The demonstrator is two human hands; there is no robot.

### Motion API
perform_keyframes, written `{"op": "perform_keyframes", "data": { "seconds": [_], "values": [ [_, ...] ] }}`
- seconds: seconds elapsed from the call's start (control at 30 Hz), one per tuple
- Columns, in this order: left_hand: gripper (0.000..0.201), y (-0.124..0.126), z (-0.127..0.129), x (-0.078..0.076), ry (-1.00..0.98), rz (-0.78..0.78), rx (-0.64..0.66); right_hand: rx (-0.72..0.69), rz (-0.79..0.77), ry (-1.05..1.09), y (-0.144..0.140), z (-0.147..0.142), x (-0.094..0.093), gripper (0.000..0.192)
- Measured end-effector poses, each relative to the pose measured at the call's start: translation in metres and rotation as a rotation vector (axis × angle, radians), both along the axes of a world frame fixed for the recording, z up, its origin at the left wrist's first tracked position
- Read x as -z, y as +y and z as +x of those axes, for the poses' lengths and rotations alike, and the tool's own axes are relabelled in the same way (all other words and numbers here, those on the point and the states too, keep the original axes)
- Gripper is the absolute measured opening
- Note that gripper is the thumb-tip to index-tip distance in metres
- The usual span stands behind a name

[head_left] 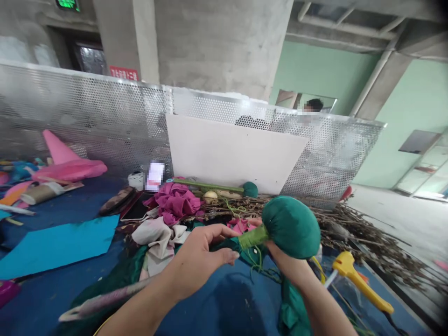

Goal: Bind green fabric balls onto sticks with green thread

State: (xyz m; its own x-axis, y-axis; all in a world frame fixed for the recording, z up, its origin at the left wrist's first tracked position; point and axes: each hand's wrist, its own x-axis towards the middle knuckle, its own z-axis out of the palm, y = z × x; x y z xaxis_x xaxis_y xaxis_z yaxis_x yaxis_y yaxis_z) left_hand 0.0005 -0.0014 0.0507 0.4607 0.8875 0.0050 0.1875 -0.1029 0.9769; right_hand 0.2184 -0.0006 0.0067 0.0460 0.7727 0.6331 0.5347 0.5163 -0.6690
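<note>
My right hand [285, 263] grips a stuffed green fabric ball [292, 226] from below, holding it up above the table. The ball has a short neck wrapped in lighter green thread [252, 237]. My left hand [205, 252] reaches in from the left, its fingertips pinching at the end of that neck and the dark green cloth [245, 254] beneath it. A loose green thread [258, 261] hangs under the neck.
The table is covered in blue cloth [45, 289]. Magenta fabric [175, 200], beige cloth [159, 235], a bundle of dry twigs [350, 233], a yellow glue gun [360, 282], a second green ball on a stick [249, 189] and pink cones [66, 163] lie around. A perforated metal screen [105, 116] stands behind; a person is beyond it.
</note>
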Motion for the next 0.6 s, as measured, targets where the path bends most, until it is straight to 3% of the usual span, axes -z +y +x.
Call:
{"op": "perform_keyframes", "data": {
  "seconds": [0.07,0.13,0.2,0.27,0.4,0.47,0.6],
  "values": [
    [0.024,0.001,0.000,0.000,-0.071,-0.010,-0.010,-0.191,-0.211,0.113,-0.009,-0.021,0.005,0.020],
    [0.025,0.002,-0.001,0.001,-0.114,-0.015,-0.023,-0.336,-0.315,0.224,-0.018,-0.037,0.009,0.021],
    [0.026,0.004,-0.002,0.001,-0.131,-0.022,-0.042,-0.357,-0.334,0.210,-0.025,-0.048,0.011,0.022],
    [0.030,0.006,-0.005,0.001,-0.146,-0.030,-0.056,-0.246,-0.250,0.112,-0.031,-0.053,0.009,0.027],
    [0.036,0.011,-0.006,0.004,-0.194,-0.058,-0.062,-0.018,0.101,0.036,-0.044,-0.054,0.004,0.023],
    [0.037,0.011,-0.004,0.007,-0.202,-0.082,-0.061,-0.089,0.177,0.083,-0.046,-0.054,0.005,0.024],
    [0.028,0.010,0.004,0.013,-0.213,-0.113,-0.055,-0.425,0.098,0.423,-0.043,-0.059,0.009,0.033]
  ]
}}
